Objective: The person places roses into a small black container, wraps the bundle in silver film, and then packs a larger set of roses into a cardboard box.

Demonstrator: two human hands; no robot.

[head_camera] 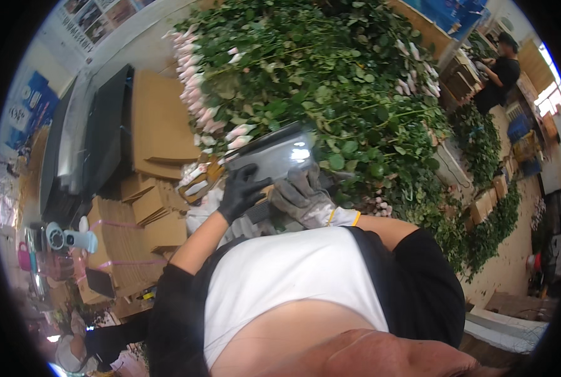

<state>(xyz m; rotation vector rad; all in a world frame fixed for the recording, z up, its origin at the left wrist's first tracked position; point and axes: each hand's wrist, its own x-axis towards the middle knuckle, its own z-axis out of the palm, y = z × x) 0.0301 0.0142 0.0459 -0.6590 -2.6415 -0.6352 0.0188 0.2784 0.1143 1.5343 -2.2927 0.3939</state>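
Observation:
In front of my chest lies a shiny, clear plastic sheet [273, 158] with a dark band along its far edge, slightly blurred. My left hand [241, 192], in a black glove, is at the sheet's near left edge with its fingers bent. A grey work glove with a yellow-edged cuff covers my right hand [304, 195], which lies over the sheet's near right corner. Whether either hand grips the plastic cannot be made out. Just beyond is a large heap of leafy rose stems [308, 89]. Pale pink wrapped rose heads [193, 80] line its left side.
Flat cardboard sheets [160, 122] lean at the left, above bundled cardboard [120, 231] tied with pink strapping. A small light-blue fan [71, 238] is beside the bundle. More wrapped blooms [414, 70] are at the heap's right. A co-worker [499, 73] stands at far right; another person [75, 348] is lower left.

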